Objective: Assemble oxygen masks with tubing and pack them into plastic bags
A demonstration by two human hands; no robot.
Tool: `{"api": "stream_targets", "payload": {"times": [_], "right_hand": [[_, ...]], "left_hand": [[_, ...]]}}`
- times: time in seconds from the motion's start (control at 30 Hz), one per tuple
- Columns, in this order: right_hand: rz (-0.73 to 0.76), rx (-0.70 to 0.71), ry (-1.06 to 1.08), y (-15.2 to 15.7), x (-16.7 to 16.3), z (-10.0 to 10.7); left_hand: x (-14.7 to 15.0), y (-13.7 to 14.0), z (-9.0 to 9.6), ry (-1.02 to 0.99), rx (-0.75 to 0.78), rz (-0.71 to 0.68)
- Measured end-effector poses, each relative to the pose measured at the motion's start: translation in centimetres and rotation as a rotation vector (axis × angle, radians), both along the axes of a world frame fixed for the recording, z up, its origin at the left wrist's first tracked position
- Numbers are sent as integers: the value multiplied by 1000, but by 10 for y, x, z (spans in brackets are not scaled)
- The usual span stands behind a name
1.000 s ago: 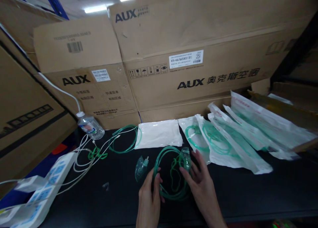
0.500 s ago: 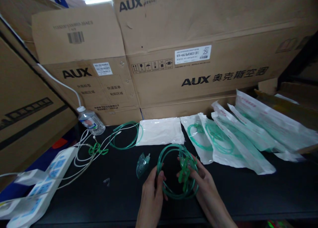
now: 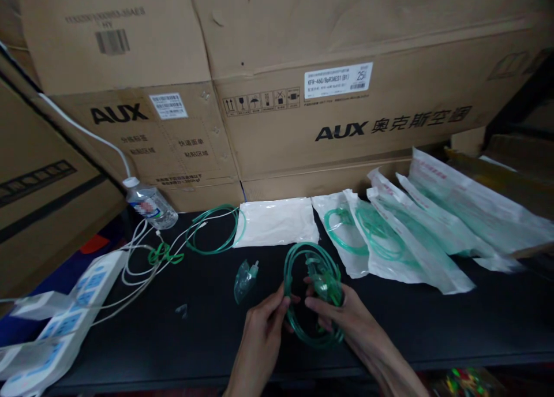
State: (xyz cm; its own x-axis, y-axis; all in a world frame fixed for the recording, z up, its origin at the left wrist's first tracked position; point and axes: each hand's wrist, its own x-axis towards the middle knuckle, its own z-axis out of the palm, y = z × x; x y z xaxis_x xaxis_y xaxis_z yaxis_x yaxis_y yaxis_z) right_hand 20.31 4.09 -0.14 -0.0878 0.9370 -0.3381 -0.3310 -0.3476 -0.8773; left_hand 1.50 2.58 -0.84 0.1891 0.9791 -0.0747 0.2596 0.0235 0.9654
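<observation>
In front of me my left hand pinches the left side of a coil of green clear tubing. My right hand grips the coil's right side together with a clear green oxygen mask lying inside the loop. The mask's lower part and the bright green strap are mostly hidden by the right fingers. Left of the coil, apart from both hands, a second clear mask rests on the black table. Behind the hands lies a flat white packet.
Several clear-and-white pouches of tubing lie to the right. At the left are loose green tubing, a green strap, white cables, a power strip and a tilted water bottle. Large cardboard boxes stand behind.
The mask within the coil has turned, showing more of its clear shell and less green strap. My right hand's fingers have shifted around it. The camera view has tilted slightly downward.
</observation>
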Motion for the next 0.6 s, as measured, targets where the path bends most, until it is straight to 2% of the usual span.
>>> {"api": "stream_targets", "payload": {"times": [0.2, 0.33, 0.47, 0.53, 0.6], "right_hand": [[-32, 26, -86, 1, -5, 6], [-60, 18, -137, 6, -10, 6], [-102, 6, -157, 11, -15, 0], [-131, -4, -138, 14, -17, -4], [-166, -19, -94, 14, -17, -7]], "left_hand": [[7, 3, 13, 61, 40, -98], [13, 1, 21, 366, 148, -105], [23, 3, 34, 768, 184, -276], [23, 8, 44, 846, 194, -362], [15, 18, 55, 796, 222, -371]]}}
